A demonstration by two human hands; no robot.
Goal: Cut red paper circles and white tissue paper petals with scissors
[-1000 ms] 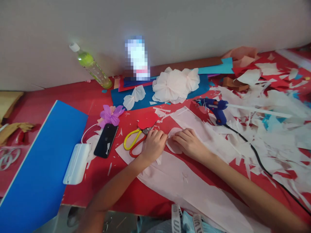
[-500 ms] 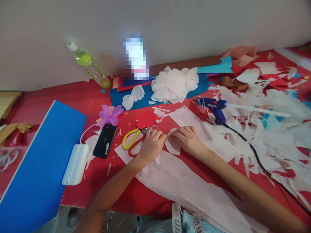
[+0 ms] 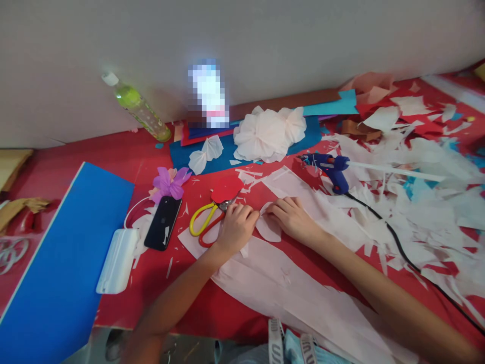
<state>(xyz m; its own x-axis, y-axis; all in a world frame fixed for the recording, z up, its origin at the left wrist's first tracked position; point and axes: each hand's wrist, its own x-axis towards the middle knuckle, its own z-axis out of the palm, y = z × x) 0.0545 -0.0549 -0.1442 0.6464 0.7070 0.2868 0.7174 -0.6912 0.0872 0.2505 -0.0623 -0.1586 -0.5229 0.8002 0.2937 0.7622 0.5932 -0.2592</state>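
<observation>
A small pale paper petal (image 3: 270,232) was held between the two hands, just above the red desk (image 3: 151,316). Its left edge was pinched by the fingertips of the left hand (image 3: 238,225), and its upper right part was pinched by the right hand (image 3: 291,217), whose thumb was hidden from view. The fingers of both hands were curled, and a narrow gap was left between them.

Scissors (image 3: 223,206) with one yellow and one red handle were laid beside the left hand, their blades partly covered by a round piece of red paper (image 3: 226,189). A long pale sheet (image 3: 280,278) was spread beneath the left wrist, and a second pale sheet (image 3: 301,192) was spread beyond the right hand. Further right, a blue glue gun (image 3: 333,172) was surrounded by white scraps (image 3: 428,212). Behind the hands, a ruffled pale flower (image 3: 267,132) was set upon dark blue paper (image 3: 180,156). On the left, a black phone (image 3: 162,223) was touched by a purple flower (image 3: 170,184).
</observation>
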